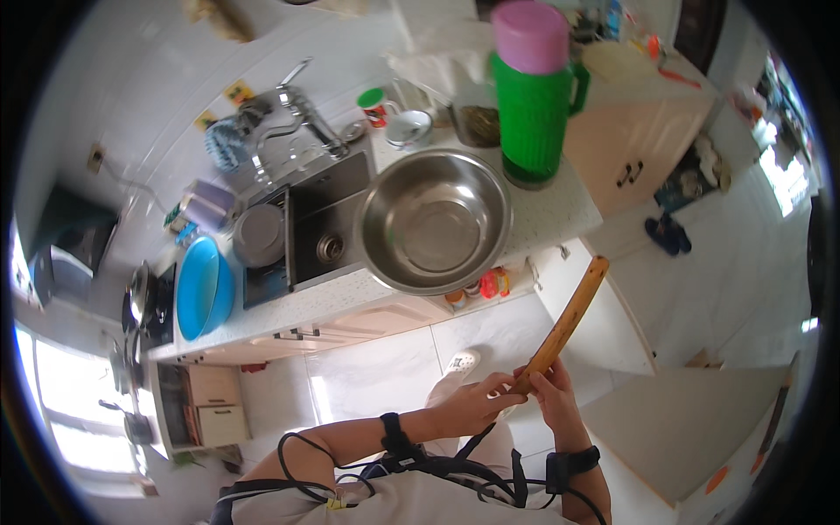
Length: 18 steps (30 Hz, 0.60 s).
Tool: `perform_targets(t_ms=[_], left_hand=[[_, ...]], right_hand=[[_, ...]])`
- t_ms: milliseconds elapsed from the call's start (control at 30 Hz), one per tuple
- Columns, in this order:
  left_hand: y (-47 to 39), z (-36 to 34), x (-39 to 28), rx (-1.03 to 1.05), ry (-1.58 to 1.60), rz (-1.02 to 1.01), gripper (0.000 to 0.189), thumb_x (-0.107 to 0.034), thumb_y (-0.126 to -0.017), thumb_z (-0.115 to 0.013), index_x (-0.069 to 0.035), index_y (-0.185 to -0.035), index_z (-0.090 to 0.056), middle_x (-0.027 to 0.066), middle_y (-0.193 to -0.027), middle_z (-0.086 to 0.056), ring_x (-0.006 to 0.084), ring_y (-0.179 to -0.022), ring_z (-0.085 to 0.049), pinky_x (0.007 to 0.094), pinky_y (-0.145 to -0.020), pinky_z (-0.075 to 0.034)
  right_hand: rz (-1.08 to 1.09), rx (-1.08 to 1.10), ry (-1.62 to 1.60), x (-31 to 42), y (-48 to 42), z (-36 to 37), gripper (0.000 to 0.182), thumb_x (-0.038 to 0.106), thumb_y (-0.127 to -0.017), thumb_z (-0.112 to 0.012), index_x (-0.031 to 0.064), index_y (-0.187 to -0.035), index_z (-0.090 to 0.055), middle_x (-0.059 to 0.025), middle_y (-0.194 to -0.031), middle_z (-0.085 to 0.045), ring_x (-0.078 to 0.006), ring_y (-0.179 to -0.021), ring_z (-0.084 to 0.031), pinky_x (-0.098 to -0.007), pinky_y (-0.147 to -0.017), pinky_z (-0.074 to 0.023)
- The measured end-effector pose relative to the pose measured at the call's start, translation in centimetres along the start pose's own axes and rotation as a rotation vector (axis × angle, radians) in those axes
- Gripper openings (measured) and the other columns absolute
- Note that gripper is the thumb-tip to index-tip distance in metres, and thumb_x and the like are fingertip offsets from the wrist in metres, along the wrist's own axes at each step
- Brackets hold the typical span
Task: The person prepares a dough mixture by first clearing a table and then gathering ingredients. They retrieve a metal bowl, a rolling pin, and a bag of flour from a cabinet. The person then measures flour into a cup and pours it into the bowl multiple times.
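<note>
Both my hands are on the lower end of a wooden rolling pin [569, 318], which slants up to the right in front of my body. My left hand [478, 399] pinches its lower tip between thumb and fingers. The fingers and thumb of my right hand [554, 397] wrap it slightly higher. Beyond the hands, a wide stainless steel basin [438, 235] stands at the counter's front edge with nothing visible inside. Right behind the basin is a green thermos flask [533, 121] with a pink lid.
The sink [331, 223], with its tap [308, 118], lies left of the basin. A blue plastic basin [202, 289] stands further left. Under the counter an open cabinet door [584, 289] juts towards me. A grey-topped surface [682, 413] is at my right.
</note>
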<state>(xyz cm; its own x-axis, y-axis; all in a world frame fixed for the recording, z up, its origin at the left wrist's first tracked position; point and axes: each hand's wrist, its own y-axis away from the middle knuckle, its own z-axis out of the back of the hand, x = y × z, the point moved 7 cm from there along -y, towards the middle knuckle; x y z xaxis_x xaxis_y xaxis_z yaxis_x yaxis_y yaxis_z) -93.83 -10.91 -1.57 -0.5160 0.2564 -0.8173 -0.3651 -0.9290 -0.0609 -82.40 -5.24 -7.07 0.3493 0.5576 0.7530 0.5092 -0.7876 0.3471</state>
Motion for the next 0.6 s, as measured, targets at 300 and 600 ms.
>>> perform_targets(t_ms=[300, 600], left_hand=[[5.5, 14.6, -1.8, -0.559, -0.004, 0.072, 0.037, 0.008, -0.079, -0.055, -0.004, -0.113, -0.056, 0.0131, -0.099, -0.060, 0.0228, -0.087, -0.062, 0.0304, -0.072, -0.051], [17.7, 32.2, 14.1, -1.095, 0.408, 0.338, 0.037, 0.003, -0.083, -0.050, -0.004, -0.119, -0.051, 0.0062, -0.094, -0.057, 0.0129, -0.075, -0.061, 0.0219, -0.063, -0.048]], right_hand=[[0.102, 0.403, 0.284, 7.1, -1.9, -14.6, 0.042, 0.010, -0.087, -0.052, 0.0030, -0.125, -0.034, -0.0085, -0.095, -0.055, -0.0158, -0.086, -0.056, -0.0326, -0.079, -0.0462], [0.053, 0.586, 0.384, 5.7, -7.1, -27.3, 0.036, 0.011, -0.090, -0.050, 0.0036, -0.122, -0.036, -0.0065, -0.090, -0.052, -0.0117, -0.072, -0.054, -0.0255, -0.062, -0.0470]])
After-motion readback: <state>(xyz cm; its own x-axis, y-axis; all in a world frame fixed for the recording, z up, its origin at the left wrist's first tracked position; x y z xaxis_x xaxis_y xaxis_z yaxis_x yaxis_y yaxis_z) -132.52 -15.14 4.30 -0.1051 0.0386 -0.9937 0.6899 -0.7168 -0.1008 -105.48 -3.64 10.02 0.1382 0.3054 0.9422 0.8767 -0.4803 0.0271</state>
